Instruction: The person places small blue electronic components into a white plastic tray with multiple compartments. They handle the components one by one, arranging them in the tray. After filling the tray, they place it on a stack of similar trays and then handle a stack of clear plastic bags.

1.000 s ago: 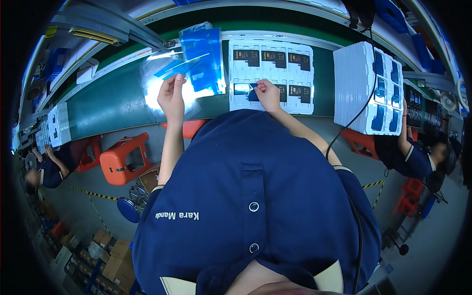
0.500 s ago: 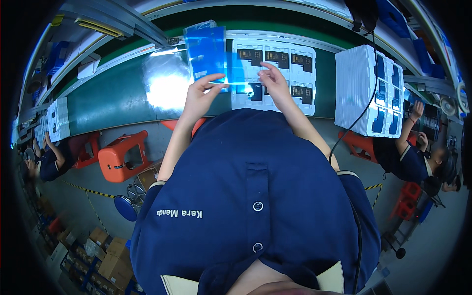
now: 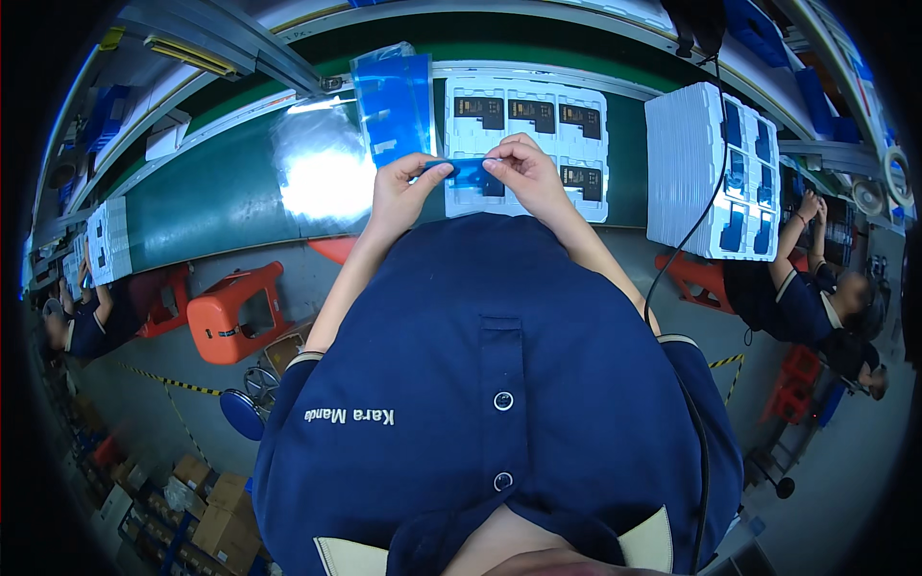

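A small translucent blue film (image 3: pixel 468 174) is stretched between my two hands. My left hand (image 3: pixel 405 190) pinches its left end between thumb and fingers. At the other end, my right hand (image 3: pixel 530 179) is closed on the film in the same way. Below it lies a white plastic tray (image 3: pixel 519 88) with several black L-shaped batteries (image 3: pixel 532 116) in its pockets; the hands and film hide part of the lower row. Left of the tray rests a stack of blue film sheets (image 3: pixel 399 104), just beyond my left hand.
A glossy clear sheet (image 3: pixel 322 158) lies on the green table (image 3: pixel 206 206) to the left. At the right stands a tall stack of white trays (image 3: pixel 684 173), a black cable (image 3: pixel 713 206) hanging before it. Other people sit at both sides; an orange stool (image 3: pixel 230 317) is at the left.
My right hand has come down and left and now grips the film, which was held by my left hand with its other side free. Both hands are lower and closer together.
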Available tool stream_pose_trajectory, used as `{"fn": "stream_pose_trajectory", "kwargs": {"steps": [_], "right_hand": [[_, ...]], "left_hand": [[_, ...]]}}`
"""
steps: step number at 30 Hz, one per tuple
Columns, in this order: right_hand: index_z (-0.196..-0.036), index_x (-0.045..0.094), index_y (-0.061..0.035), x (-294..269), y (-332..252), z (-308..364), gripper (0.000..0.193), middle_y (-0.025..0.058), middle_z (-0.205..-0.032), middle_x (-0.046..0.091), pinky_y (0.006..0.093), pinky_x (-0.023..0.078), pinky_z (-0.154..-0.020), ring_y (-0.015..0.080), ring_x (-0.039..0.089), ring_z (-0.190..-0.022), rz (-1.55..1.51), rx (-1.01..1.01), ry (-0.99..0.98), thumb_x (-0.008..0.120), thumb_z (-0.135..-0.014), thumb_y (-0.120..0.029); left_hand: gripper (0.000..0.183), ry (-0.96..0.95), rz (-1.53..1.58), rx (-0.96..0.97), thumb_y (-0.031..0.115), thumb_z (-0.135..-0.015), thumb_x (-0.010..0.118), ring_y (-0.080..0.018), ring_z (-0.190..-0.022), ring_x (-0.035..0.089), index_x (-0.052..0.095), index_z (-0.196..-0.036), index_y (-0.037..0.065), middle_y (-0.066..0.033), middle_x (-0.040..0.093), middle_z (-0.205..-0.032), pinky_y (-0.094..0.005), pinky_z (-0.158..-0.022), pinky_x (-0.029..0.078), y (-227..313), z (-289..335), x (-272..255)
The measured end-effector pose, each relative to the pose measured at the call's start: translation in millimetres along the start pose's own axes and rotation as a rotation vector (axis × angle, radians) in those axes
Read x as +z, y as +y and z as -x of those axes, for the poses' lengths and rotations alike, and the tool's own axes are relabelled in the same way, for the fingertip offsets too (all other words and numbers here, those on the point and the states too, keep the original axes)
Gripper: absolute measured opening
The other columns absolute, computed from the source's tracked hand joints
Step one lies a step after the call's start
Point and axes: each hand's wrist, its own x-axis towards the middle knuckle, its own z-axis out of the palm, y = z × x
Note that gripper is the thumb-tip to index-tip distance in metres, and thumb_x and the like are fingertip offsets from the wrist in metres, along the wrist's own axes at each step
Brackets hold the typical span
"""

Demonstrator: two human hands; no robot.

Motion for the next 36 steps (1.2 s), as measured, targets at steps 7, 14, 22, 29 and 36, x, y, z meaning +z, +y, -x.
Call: {"fn": "stream_pose_trajectory", "kwargs": {"steps": [7, 14, 22, 29, 36], "right_hand": [[-0.085, 0.066, 0.0021, 4.5, -10.1, 8.5, 0.01, 0.0029, -0.089, 0.057, 0.0218, 0.043, -0.071, 0.0094, 0.054, -0.078, -0.081, 0.083, 0.043, 0.065, -0.084, -0.008], [-0.093, 0.064, -0.0014, -13.4, 11.1, 8.0, 0.01, 0.0052, -0.089, 0.062, 0.025, 0.046, -0.072, 0.0114, 0.057, -0.082, -0.605, 0.213, 0.211, 0.063, -0.086, -0.008], [-0.099, 0.06, -0.0002, -104.0, 76.3, 19.1, 0.018, 0.0035, -0.085, 0.062, 0.0215, 0.048, -0.068, 0.009, 0.059, -0.074, -0.191, 0.297, 0.517, 0.065, -0.082, -0.003], [-0.107, 0.058, 0.0019, -104.4, 125.2, 43.0, 0.033, 0.0022, -0.082, 0.061, 0.0179, 0.045, -0.065, 0.0057, 0.056, -0.071, 0.03, 0.33, 0.425, 0.068, -0.076, 0.002], [-0.11, 0.058, 0.0029, -95.7, 147.1, 46.7, 0.037, 0.001, -0.079, 0.059, 0.018, 0.044, -0.065, 0.0048, 0.052, -0.068, 0.153, 0.29, 0.484, 0.07, -0.075, 0.0]], "left_hand": [[0.024, 0.066, -0.185, 0.059, 0.021, -0.08, 0.073, -0.0015, -0.052, 0.038, 0.067, -0.066, 0.001, 0.0032, 0.052, -0.052, -0.0219, -0.046, 0.029, -14.9, 0.4, -6.3], [0.022, 0.028, -0.389, 0.15, 0.02, -0.077, 0.074, -0.0092, -0.058, 0.057, 0.068, -0.072, -0.001, -0.0061, 0.063, -0.061, -0.024, -0.054, 0.043, -3.9, 0.1, -0.1], [0.016, 0.162, -0.203, 0.052, 0.012, -0.084, 0.066, -0.01, -0.079, 0.062, 0.067, -0.091, -0.002, -0.008, 0.068, -0.085, -0.0233, -0.074, 0.047, -26.8, -0.1, -29.5], [0.021, 0.322, -0.045, 0.068, 0.014, -0.089, 0.061, -0.0105, -0.082, 0.062, 0.063, -0.095, -0.006, -0.0107, 0.068, -0.086, -0.0217, -0.075, 0.047, -18.8, -6.0, -45.2], [0.021, 0.282, -0.084, 0.073, 0.014, -0.088, 0.062, -0.0123, -0.083, 0.064, 0.064, -0.095, -0.006, -0.0116, 0.068, -0.086, -0.0231, -0.077, 0.047, -24.4, -7.2, -38.4]]}}
